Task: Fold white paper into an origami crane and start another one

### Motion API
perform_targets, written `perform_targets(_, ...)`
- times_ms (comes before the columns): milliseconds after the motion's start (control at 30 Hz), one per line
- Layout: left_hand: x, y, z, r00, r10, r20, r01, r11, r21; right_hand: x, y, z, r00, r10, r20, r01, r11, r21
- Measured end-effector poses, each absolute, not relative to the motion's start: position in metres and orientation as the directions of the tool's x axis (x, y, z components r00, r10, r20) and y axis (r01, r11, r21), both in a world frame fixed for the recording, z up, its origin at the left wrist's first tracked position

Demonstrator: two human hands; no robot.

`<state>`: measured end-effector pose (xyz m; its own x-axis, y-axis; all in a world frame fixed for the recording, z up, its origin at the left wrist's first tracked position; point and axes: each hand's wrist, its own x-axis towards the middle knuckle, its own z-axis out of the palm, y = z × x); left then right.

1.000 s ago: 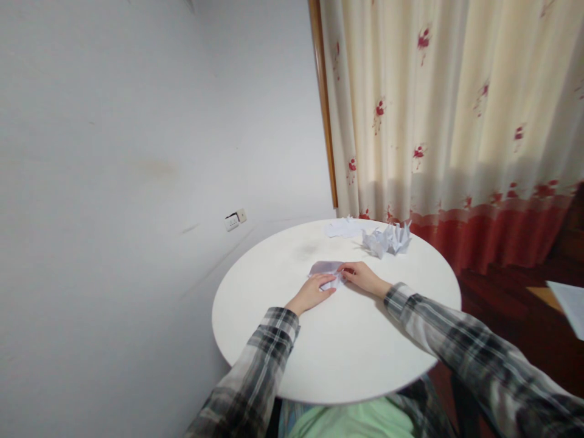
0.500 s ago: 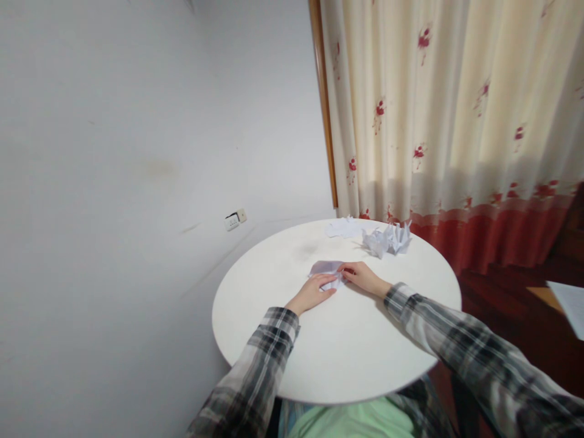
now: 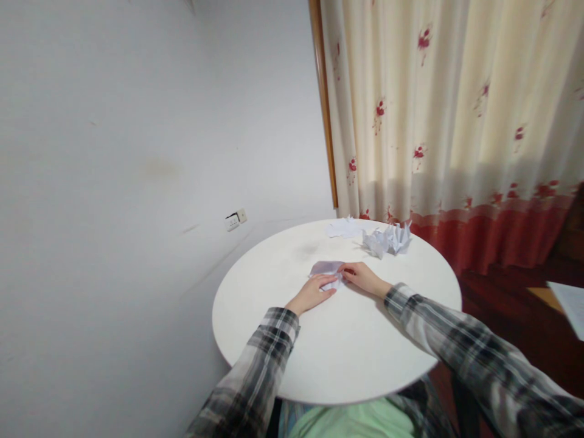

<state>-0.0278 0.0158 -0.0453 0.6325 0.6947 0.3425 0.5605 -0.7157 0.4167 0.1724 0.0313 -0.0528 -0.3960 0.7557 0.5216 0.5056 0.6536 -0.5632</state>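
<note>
A folded piece of white paper (image 3: pixel 326 266) lies on the round white table (image 3: pixel 337 340), looking faintly lilac in the shade. My left hand (image 3: pixel 314 292) rests on its near left part, fingers stretched out flat and thumb apart. At the paper's right edge, my right hand (image 3: pixel 360 275) has its thumb and fingertips closed in a pinch on it. The fingers partly cover the paper, so its exact folds cannot be made out.
Folded white paper pieces with pointed tips (image 3: pixel 387 240) stand at the table's back right. Beside them lie flat white papers (image 3: pixel 343 228). A wall with a socket (image 3: pixel 232 222) borders the left; a flowered curtain (image 3: pixel 433 121) hangs behind. Another sheet (image 3: pixel 568 307) shows at far right.
</note>
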Motion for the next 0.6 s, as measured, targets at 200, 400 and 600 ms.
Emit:
perform_targets(200,-0.0278,0.0161,-0.0456,0.634,0.692,0.346,0.553,-0.718,0.423,0.1724,0.0304,-0.0523,-0.395,0.755,0.524,0.496,0.655,-0.570)
perform_targets(400,-0.0265,0.0136,-0.0430,0.623,0.706,0.337,0.567,-0.704,0.427,0.1718,0.0303,-0.0521,-0.383,0.757,0.529,0.492,0.652,-0.577)
perform_targets(600,-0.0253,0.0119,-0.0421,0.613,0.716,0.333,0.571,-0.693,0.440,0.1721,0.0269,-0.0491,-0.374,0.769,0.518,0.489,0.638,-0.595)
